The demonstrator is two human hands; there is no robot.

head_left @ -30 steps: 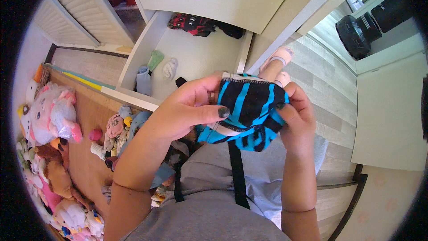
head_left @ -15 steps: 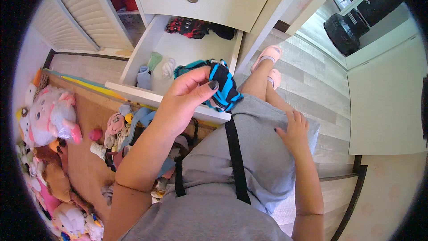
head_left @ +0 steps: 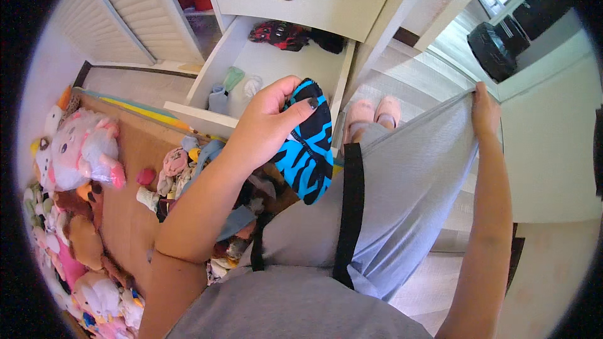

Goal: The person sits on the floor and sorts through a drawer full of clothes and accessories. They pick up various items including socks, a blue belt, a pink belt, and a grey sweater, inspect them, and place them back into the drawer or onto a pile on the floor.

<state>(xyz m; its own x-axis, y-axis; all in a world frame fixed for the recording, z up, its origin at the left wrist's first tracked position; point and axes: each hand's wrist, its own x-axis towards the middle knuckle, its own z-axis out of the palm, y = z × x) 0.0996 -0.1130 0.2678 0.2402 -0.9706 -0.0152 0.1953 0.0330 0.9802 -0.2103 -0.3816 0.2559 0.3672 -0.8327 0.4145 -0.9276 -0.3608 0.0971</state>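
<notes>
Between the thumb and fingers of my left hand [head_left: 273, 116], a black-and-blue patterned sock [head_left: 308, 157] hangs flat in front of the open drawer. Out to the right, my right hand [head_left: 485, 113] is closed on the skirt of my grey dress [head_left: 427, 163] and stretches it sideways. The white drawer [head_left: 198, 117] holds a rolled green sock [head_left: 233, 78], a pale blue one [head_left: 218, 99] and a white one [head_left: 252, 86] near its front left. Red-and-black cloth [head_left: 279, 35] lies at its back.
A pile of mixed clothes [head_left: 176, 163] lies on the brown mat [head_left: 129, 213] to the left. Plush toys [head_left: 81, 150] line the far left. Pink slippers [head_left: 361, 113] are on my feet. A louvered door [head_left: 119, 19] stands at the upper left, a black bag [head_left: 493, 50] at the upper right.
The bunched sock now hangs flat and long from my left hand. My right hand has moved up and right from my lap, pulling the dress fabric out. My feet have come together.
</notes>
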